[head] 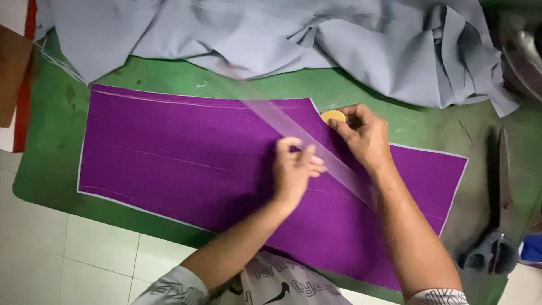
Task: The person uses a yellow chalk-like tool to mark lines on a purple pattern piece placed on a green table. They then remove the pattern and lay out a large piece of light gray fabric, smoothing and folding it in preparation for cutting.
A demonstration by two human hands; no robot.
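1. Fabric covered most of the green counter (169,76) in front of you: a purple fabric piece (186,155) with pale chalked edges lay flat across its middle, reaching toward the near edge and the right side.
2. Your left hand (294,165) pressed down on a clear ruler (307,141), fingers curled and closed over its edge, near the middle of the purple piece.
3. The ruler lay slanted across the purple piece, running from the far side toward your right forearm.
4. Your right hand (364,134) pinched a round yellow tailor's chalk (333,116) between its fingertips, at the far edge of the purple piece, just beside the ruler.
5. A rumpled grey cloth (293,39) was heaped along the far edge of the counter, from the left corner to the right.
6. Dark scissors (497,226) lay near the right edge of the counter, well apart from both your hands, handles toward the near corner.
7. White floor tiles (68,248) showed below the near left corner.
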